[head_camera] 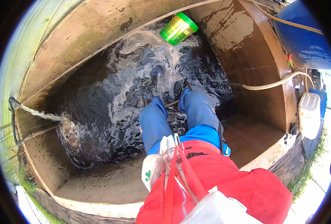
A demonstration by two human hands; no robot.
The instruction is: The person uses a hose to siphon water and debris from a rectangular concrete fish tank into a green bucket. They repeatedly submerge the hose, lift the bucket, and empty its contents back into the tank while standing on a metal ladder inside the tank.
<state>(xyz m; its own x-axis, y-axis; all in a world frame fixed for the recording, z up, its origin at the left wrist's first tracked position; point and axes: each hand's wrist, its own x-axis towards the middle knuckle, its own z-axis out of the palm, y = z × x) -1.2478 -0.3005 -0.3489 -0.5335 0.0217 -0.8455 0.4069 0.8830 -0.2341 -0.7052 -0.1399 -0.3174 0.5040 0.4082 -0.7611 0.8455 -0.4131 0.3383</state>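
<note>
Neither of my hands is in view. Before me lies dark, foamy water (137, 75) in a large brown-walled tank (98, 190). A translucent yellow-green bucket with a bright green rim (178, 28) leans tilted in the water by the far wall. My legs in blue waterproof trousers (155, 120) reach down toward the water, with a thin rod (172, 104) between the feet. A white bag with green marks (151, 170) and red straps (169, 190) hang at the front of my red jacket (227, 179).
At the left, a dark pipe (13, 103) pours a stream of water into the tank. On the right are a pale hose (269, 86) over the tank's rim, a blue barrel (305, 39) and a white plastic jerrycan (309, 114). A pale pipe (143, 26) crosses along the far side.
</note>
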